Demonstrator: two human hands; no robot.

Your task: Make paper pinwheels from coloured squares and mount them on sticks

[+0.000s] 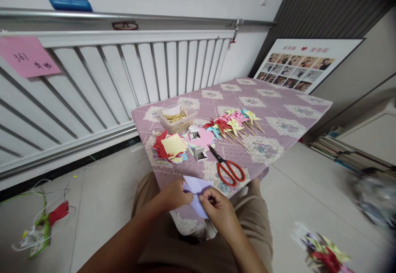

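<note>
A partly folded lilac paper pinwheel is held over the near edge of the cloth-covered table. My left hand is closed on its left side. Fingers of my right hand pinch the paper near its centre; whether a small pin is between them is hidden. Just beyond lie red-handled scissors, blades pointing away to the left. Left of them are a stack of cut paper squares and two small open boxes, one nearer me, with small metallic pieces.
A clear tub of wooden sticks stands behind the paper. Finished pinwheels on sticks lie mid-table. More pinwheels sit on the floor at right, and a power strip with cables at left. A white radiator borders the table.
</note>
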